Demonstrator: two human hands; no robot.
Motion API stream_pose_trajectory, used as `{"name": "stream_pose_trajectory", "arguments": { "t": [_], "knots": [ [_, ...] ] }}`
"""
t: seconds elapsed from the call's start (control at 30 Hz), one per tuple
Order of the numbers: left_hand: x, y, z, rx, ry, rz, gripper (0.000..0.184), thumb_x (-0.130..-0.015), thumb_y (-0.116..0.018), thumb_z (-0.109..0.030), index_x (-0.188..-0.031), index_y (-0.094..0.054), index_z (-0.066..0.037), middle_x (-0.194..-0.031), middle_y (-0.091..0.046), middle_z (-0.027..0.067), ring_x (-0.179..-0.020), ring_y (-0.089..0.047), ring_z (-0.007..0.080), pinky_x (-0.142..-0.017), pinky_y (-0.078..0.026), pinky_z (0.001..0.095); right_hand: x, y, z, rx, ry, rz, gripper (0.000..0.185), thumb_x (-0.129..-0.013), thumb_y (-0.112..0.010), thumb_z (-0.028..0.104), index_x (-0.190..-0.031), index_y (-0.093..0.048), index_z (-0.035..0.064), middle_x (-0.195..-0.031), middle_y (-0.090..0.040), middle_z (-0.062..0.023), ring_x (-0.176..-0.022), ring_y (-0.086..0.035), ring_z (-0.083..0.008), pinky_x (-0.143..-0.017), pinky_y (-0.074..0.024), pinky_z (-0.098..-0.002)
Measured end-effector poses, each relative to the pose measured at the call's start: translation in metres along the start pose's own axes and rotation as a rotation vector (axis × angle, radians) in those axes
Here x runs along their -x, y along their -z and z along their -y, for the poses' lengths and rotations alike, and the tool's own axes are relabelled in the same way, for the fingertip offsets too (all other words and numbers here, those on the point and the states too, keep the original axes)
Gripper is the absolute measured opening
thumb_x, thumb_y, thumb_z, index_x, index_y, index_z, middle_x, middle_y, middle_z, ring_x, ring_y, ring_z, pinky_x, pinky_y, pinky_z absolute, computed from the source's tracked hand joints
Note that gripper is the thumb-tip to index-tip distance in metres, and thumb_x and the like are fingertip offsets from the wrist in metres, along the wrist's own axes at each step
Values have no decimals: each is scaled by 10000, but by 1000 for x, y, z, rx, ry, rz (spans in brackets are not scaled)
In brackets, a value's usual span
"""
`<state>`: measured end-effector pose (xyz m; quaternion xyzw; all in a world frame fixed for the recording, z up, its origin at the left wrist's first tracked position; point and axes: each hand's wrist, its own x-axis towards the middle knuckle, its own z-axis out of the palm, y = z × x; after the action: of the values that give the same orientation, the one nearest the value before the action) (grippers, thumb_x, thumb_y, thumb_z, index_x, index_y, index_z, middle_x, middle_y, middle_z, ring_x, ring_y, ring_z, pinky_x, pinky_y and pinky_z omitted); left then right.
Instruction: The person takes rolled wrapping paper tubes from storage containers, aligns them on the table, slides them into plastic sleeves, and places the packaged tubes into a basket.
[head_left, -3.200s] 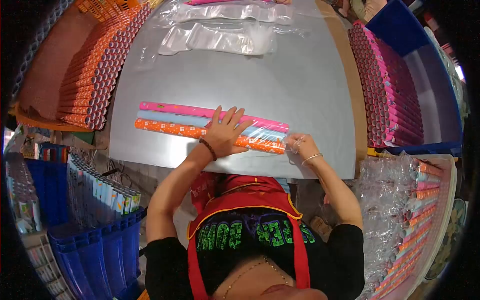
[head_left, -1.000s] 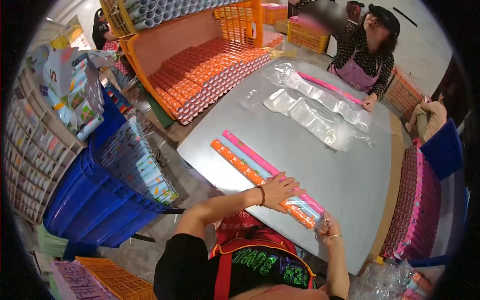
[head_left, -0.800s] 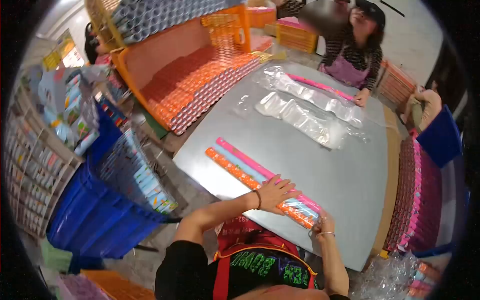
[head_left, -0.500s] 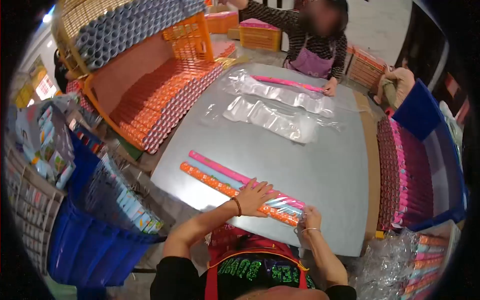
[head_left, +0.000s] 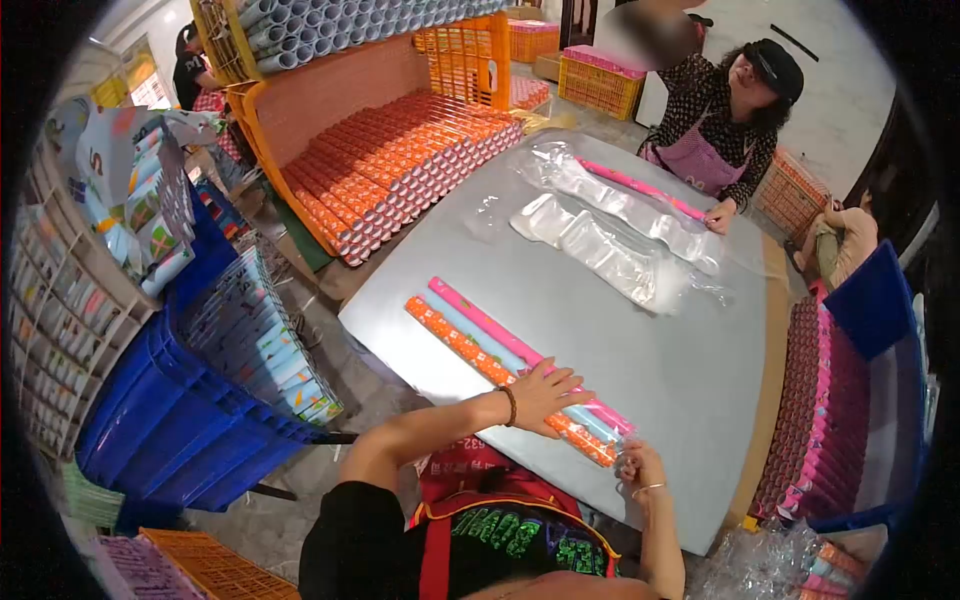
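Observation:
Three wrapping paper rolls lie side by side on the grey table [head_left: 690, 390]: a pink roll [head_left: 480, 318], a light blue roll [head_left: 500, 350] and an orange roll [head_left: 450, 335]. My left hand [head_left: 545, 398] rests flat across them with its fingers spread. At their near right end, my right hand [head_left: 642, 466] has its fingers closed on crumpled clear plastic, which looks like the end of a sleeve around the rolls. How far the sleeve reaches along the rolls is hard to see.
Flat clear plastic sleeves [head_left: 600, 250] lie farther back. Across the table a person [head_left: 715, 140] holds a pink roll [head_left: 640, 187]. An orange crate [head_left: 270, 170] of rolls stands at the back left, blue bins [head_left: 190, 420] [head_left: 875, 300] to left and right.
The view has shifted, so the table sits farther right and lower. My left hand stays flat on the rolls; my right hand still grips plastic at their end, now slightly beyond the roll ends.

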<state>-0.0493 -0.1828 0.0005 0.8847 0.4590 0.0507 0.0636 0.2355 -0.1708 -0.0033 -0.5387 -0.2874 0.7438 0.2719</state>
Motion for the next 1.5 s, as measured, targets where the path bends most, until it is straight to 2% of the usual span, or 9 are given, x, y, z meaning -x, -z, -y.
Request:
{"name": "stream_pose_trajectory", "arguments": {
  "t": [0.2,0.33,0.43,0.5,0.77,0.83,1.1,1.17,1.5],
  "knots": [
    [-2,-8,2,16,-1,-35,919,-682,-670,-570,-1427,-288,-192,-1381,-385,147,-1286,-347,342,-1045,-219,586,-22,15,-17,86,210,13,73,-789,-562,63,-861,-549,66,-574,-462,12,-400,-398,-67,-352,-322,-227],
    [-1,-8,6,77,24,-95,909,-664,-687,-557,-1409,-318,-189,-1353,-404,145,-1265,-360,337,-1033,-230,576,-25,15,-18,34,104,2,102,-804,-605,80,-895,-574,45,-709,-547,-12,-510,-484,-84,-388,-372,-208],
    [1,-16,4,76,3,-129,895,-656,-695,-546,-1395,-339,-188,-1321,-423,142,-1246,-371,326,-1026,-229,575,-55,43,-41,289,337,-110,90,-844,-620,98,-900,-576,45,-753,-562,-8,-563,-499,-88,-468,-409,-218],
    [1,-16,5,67,-56,-179,896,-650,-696,-542,-1393,-343,-188,-1307,-429,140,-1244,-371,318,-1028,-218,577,-68,52,-48,317,471,-124,68,-874,-605,134,-913,-564,95,-645,-504,33,-457,-435,-35,-351,-327,-176],
    [1,-19,6,77,-72,-224,949,-594,-721,-549,-1391,-365,-178,-1279,-445,147,-1231,-374,322,-1029,-208,583,-48,42,-34,151,282,-135,138,-873,-613,155,-976,-554,84,-589,-449,56,-405,-366,-24,-335,-289,-179],
    [0,-23,6,70,-74,-264,950,-586,-724,-555,-1386,-377,-177,-1261,-455,146,-1222,-379,326,-1022,-212,584,-44,42,-29,250,288,-124,105,-880,-601,140,-866,-561,44,-726,-542,4,-582,-488,-75,-506,-409,-223],
    [0,-19,7,52,-79,-233,935,-617,-706,-583,-1389,-366,-180,-1283,-427,150,-1229,-374,330,-1024,-209,588,-53,43,-27,198,314,-22,99,-892,-583,148,-850,-556,63,-678,-513,23,-543,-454,-61,-463,-364,-209],
    [0,-19,7,46,-73,-245,939,-621,-703,-588,-1393,-358,-181,-1284,-424,152,-1231,-373,329,-1027,-207,589,-49,35,-22,194,263,-19,152,-886,-624,224,-925,-546,99,-554,-414,69,-391,-364,-22,-328,-271,-186],
    [-1,-17,8,66,-83,-218,951,-626,-692,-586,-1413,-323,-203,-1284,-418,160,-1230,-369,340,-1020,-216,601,-39,27,-7,219,189,-27,121,-872,-638,214,-862,-581,108,-579,-461,65,-432,-415,-40,-363,-313,-206]
  ]
}}
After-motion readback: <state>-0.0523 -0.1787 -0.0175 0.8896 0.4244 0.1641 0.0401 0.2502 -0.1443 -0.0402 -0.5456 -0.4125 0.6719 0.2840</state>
